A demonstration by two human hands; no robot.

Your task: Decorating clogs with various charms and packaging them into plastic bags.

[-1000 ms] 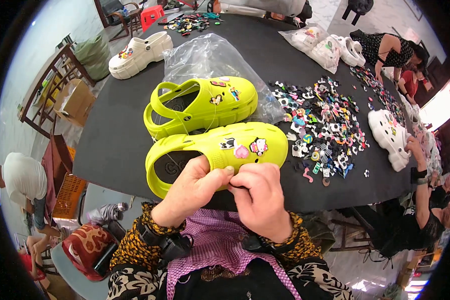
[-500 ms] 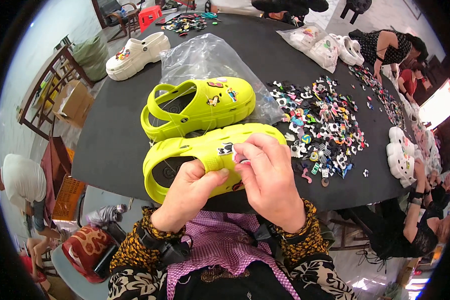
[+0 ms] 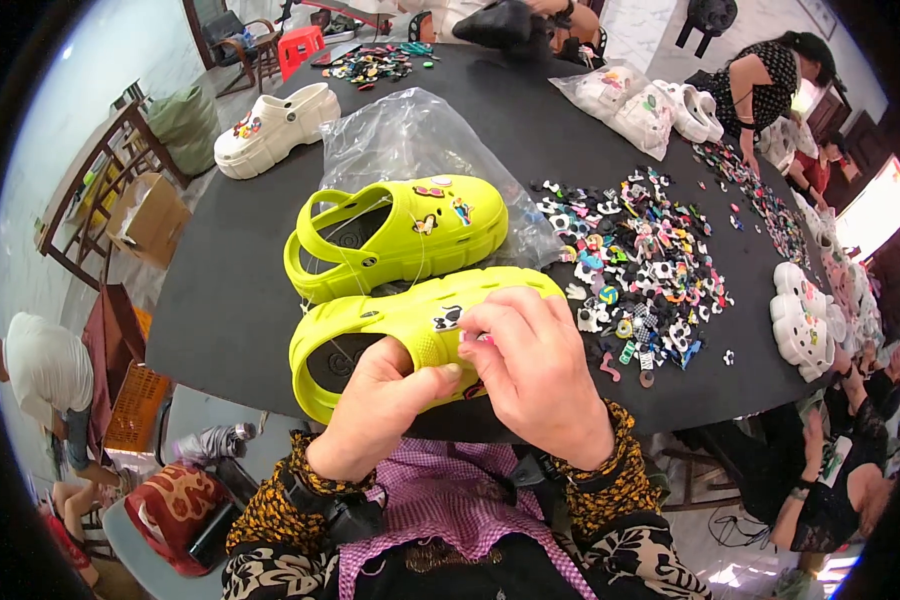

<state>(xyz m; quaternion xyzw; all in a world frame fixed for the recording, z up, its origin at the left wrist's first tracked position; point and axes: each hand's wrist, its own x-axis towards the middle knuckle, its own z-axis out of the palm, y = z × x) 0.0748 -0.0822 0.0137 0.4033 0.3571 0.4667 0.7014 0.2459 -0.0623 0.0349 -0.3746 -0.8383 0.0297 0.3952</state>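
A lime-green clog (image 3: 395, 318) lies at the table's near edge, toe to the right. My left hand (image 3: 370, 410) grips its side, fingers inside the foot opening and thumb on the outside. My right hand (image 3: 540, 375) is over the toe part, fingertips pinching a small pinkish shoe charm (image 3: 466, 338) against the upper; the fingers hide most of it. Beside it a black-and-white charm (image 3: 448, 318) sits on the clog. Just behind stands the matching lime-green clog (image 3: 440, 220), with several charms on its toe; a thin clear cord runs between the two.
A clear plastic bag (image 3: 410, 125) lies behind the clogs. To the right spreads a pile of loose charms (image 3: 650, 270) on the black table (image 3: 240, 280). White clogs stand at the far left (image 3: 275, 130) and right edge (image 3: 802, 322). Other people work along the right side.
My right fingertips have closed further over the pinkish charm, which shows less now. My left hand keeps its grip. The view has shifted slightly; at right, a person's hand has left the white clogs.
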